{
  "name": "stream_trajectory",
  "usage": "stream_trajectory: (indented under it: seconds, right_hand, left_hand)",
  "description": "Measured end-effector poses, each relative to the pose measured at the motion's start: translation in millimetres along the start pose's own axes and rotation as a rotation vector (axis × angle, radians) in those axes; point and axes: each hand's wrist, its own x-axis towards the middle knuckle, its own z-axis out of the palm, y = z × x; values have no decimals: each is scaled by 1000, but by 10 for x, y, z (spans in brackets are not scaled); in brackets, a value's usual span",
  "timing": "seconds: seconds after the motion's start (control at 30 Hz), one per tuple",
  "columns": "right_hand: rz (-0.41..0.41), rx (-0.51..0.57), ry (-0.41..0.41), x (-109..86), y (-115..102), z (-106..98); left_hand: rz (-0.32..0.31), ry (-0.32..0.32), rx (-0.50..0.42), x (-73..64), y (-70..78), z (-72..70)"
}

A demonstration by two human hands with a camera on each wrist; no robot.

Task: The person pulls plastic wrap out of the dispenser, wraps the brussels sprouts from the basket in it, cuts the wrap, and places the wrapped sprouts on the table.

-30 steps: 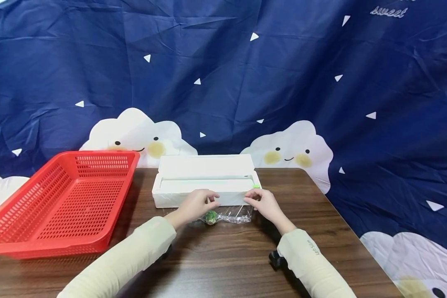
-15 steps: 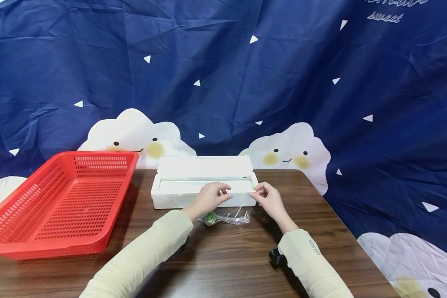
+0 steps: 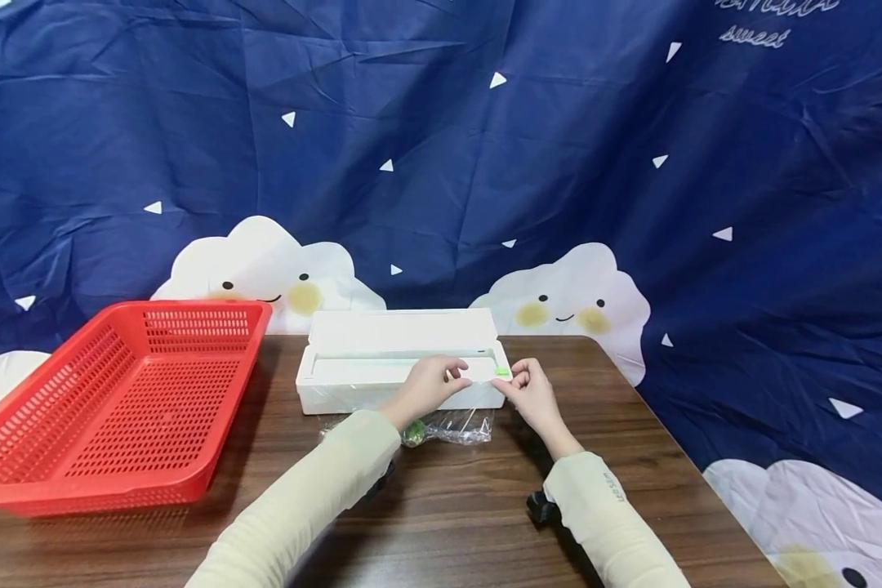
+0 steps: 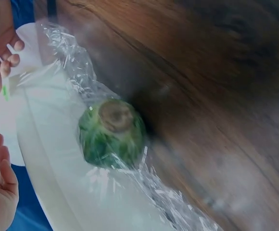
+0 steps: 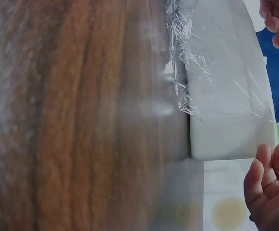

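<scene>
Mid-frame, can see left hand (image 3: 432,385) and right hand (image 3: 535,398) half-curled at white box (image 3: 349,394) (can't tell if gripping), plus vegetable (image 3: 415,434) partly behind sleeve (image 3: 309,490).

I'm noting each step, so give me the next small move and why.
Probably slide the green tab, likely a cutter, leftward along the white cling-film box: it sits at the box's right end near the right hand, while seemingly uncut clear film covers part of the front and the green vegetable.
</scene>
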Motion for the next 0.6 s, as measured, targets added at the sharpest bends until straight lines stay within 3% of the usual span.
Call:
stream_trajectory:
  seconds: [0.13,0.6]
  right_hand:
    - [39,-2,4,15,10,22]
    - [51,65,47,32,76,89]
  left_hand:
    - [-14,3,2,79,44,63]
    - [-79,11,9,230,124,296]
